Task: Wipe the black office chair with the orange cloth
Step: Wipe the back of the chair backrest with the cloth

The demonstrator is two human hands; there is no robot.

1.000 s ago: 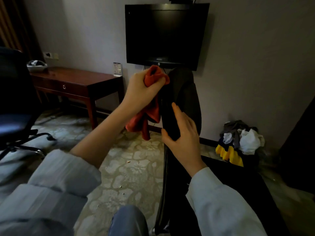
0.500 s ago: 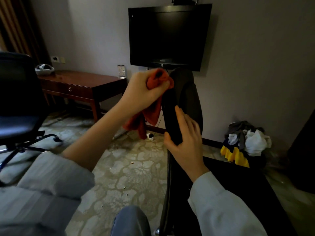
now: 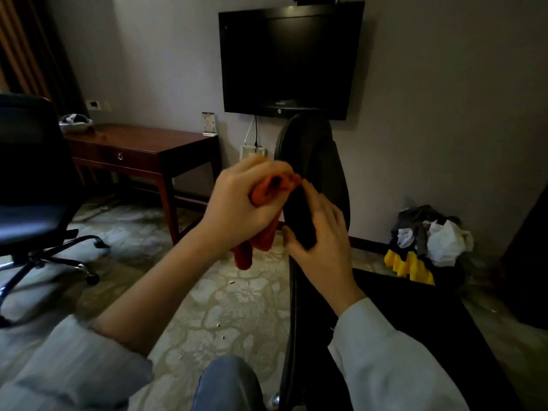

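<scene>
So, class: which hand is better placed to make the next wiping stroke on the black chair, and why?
Left. The left hand grips the bunched orange cloth against the edge of the black office chair. The right hand holds that edge just below, with no cloth in it.

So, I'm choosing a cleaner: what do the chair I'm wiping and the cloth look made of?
Black office chair: likely faux leather or plastic, matte with faint sheen on its rounded edge. Orange cloth: soft fabric, maybe microfibre; bunched, drooping from the left hand.
</scene>
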